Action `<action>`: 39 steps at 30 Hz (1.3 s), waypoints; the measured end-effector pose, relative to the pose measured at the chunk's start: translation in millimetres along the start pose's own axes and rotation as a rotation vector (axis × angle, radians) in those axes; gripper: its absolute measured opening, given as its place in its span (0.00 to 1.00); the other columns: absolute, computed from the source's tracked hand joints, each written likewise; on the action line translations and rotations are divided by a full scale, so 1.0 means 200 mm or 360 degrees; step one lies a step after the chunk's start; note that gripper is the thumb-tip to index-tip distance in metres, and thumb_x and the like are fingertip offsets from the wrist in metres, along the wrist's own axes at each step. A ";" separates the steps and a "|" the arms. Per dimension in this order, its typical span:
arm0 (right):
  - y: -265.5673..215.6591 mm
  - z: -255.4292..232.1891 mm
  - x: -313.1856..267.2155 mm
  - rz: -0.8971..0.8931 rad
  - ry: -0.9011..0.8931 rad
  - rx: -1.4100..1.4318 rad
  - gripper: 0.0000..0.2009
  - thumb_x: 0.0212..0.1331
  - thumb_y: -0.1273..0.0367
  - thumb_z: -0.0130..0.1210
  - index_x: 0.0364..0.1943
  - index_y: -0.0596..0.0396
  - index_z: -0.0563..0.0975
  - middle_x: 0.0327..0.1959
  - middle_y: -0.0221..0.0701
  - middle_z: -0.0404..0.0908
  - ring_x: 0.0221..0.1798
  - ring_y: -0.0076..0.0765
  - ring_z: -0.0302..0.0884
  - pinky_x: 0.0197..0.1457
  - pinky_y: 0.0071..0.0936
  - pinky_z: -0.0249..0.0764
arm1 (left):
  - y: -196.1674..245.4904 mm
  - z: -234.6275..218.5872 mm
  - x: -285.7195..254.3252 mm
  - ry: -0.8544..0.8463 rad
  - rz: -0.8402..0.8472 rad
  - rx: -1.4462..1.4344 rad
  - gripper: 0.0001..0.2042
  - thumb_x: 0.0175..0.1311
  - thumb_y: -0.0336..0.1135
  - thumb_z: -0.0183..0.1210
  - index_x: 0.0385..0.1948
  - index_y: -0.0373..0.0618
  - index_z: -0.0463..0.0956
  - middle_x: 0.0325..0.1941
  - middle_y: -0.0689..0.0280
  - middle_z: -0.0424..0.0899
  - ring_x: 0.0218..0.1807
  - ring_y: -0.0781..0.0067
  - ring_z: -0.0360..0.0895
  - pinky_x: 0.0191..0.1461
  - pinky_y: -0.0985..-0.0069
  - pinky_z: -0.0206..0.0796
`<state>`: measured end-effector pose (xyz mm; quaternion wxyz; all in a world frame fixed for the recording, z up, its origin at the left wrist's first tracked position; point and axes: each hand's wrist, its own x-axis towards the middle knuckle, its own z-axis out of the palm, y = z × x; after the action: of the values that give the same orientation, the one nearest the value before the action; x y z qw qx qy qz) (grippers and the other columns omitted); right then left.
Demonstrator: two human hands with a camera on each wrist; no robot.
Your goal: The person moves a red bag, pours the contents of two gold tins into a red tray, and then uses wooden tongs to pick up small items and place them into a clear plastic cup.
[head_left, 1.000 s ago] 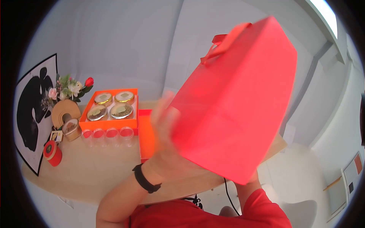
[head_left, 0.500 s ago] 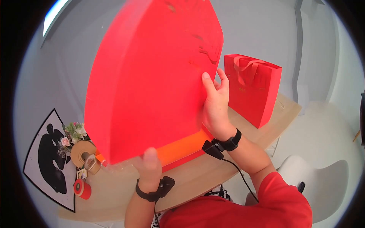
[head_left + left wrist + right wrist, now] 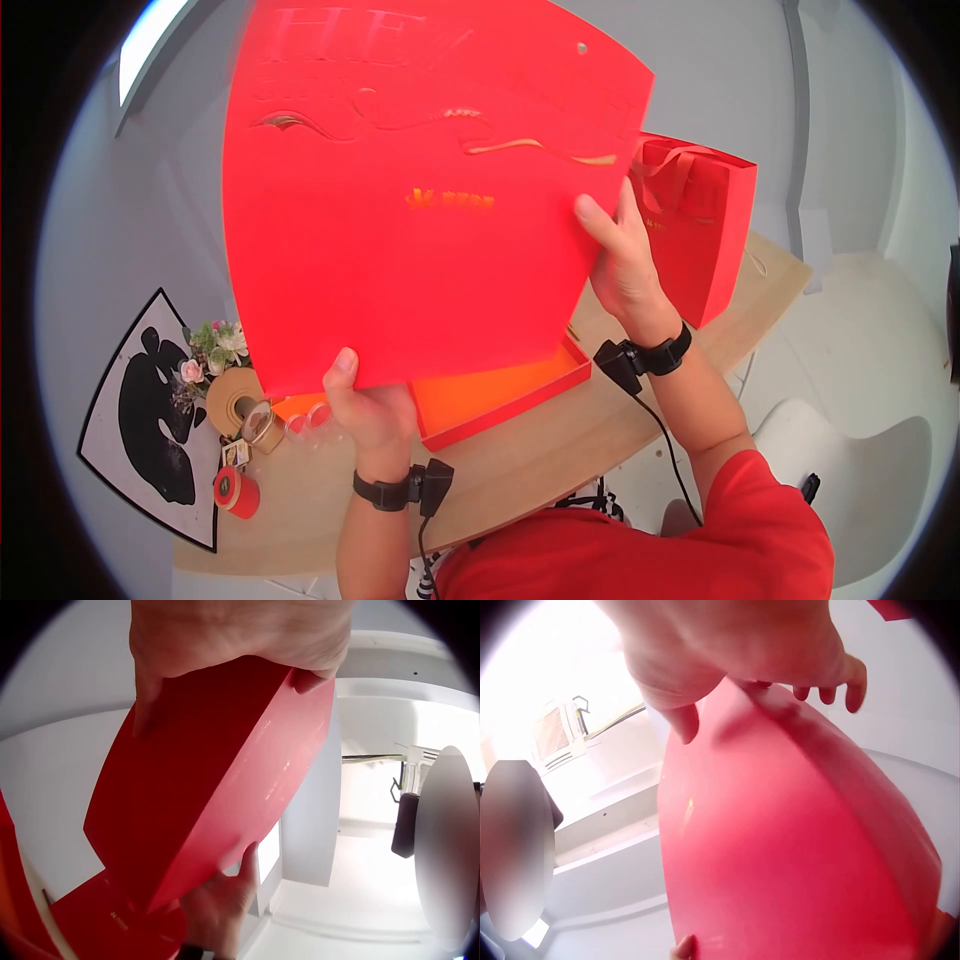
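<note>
In the head view I hold a large red gift bag (image 3: 400, 270) up in front of me. Its broad face bears raised lettering, a ribbon pattern and a small gold logo; its top runs out of the frame. At the lower edge, my left hand (image 3: 375, 415) grips it with the thumb on the front. My right hand (image 3: 630, 265) holds the right side, thumb on the front. In the left wrist view, the dark red face of the bag (image 3: 180, 765) slants below my left palm. The right wrist view has several right-hand fingers (image 3: 853, 682) reaching past the bag's edge.
A second red bag (image 3: 725, 240) with ribbon handles stands at the table's right end. Below the held bag lies a red tray with an orange inside (image 3: 500, 385). At left are clear cups (image 3: 318, 415), a round jar (image 3: 262, 428), a red canister (image 3: 237, 492), flowers (image 3: 215, 350) and a black-and-white picture (image 3: 155, 440).
The held bag has swung left and turned until its printed face shows to the head camera. The view has shifted, and the second bag behind it has come into sight.
</note>
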<state>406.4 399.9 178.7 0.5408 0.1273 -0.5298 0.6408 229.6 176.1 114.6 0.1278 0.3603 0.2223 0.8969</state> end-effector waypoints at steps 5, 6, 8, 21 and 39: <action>0.06 -0.20 -0.03 0.0072 -0.0182 0.0211 0.44 0.73 0.57 0.64 0.84 0.52 0.50 0.81 0.39 0.63 0.81 0.43 0.65 0.80 0.45 0.70 | -0.02 -0.01 0.01 0.0014 -0.0185 -0.0054 0.28 0.72 0.46 0.58 0.69 0.42 0.71 0.68 0.61 0.81 0.71 0.60 0.78 0.74 0.58 0.69; 0.05 -0.22 -0.03 0.0070 -0.0205 0.0215 0.44 0.73 0.57 0.64 0.84 0.52 0.51 0.81 0.40 0.63 0.81 0.43 0.65 0.80 0.45 0.70 | -0.03 0.01 0.02 0.0012 -0.0191 -0.0033 0.28 0.72 0.48 0.58 0.70 0.43 0.71 0.68 0.62 0.81 0.70 0.61 0.78 0.73 0.58 0.70; 0.03 -0.22 -0.04 0.0058 -0.0217 0.0190 0.43 0.71 0.57 0.63 0.83 0.53 0.52 0.78 0.41 0.66 0.79 0.43 0.69 0.79 0.44 0.72 | -0.04 0.02 0.03 -0.0006 -0.0215 -0.0014 0.29 0.72 0.49 0.58 0.70 0.45 0.70 0.68 0.62 0.81 0.70 0.61 0.78 0.73 0.58 0.71; -0.09 -0.13 -0.06 -0.0278 0.0279 -0.0018 0.39 0.63 0.69 0.65 0.78 0.56 0.60 0.69 0.43 0.74 0.70 0.44 0.77 0.72 0.43 0.78 | -0.14 0.11 0.16 -0.0239 -0.0860 0.0391 0.32 0.82 0.60 0.54 0.75 0.45 0.67 0.74 0.63 0.77 0.75 0.62 0.74 0.69 0.56 0.75; -0.12 -0.56 -0.13 -0.0717 0.0647 -0.0940 0.51 0.57 0.76 0.72 0.84 0.58 0.51 0.70 0.40 0.71 0.72 0.40 0.72 0.76 0.41 0.71 | -0.16 -0.21 0.06 -0.0369 -0.1006 0.1057 0.20 0.80 0.44 0.62 0.65 0.42 0.79 0.61 0.59 0.85 0.64 0.66 0.82 0.62 0.64 0.80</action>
<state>481.1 473.1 126.7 0.7741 -0.0494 -0.5321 0.3394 192.9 195.6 79.7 0.2965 0.3941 0.5802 0.6482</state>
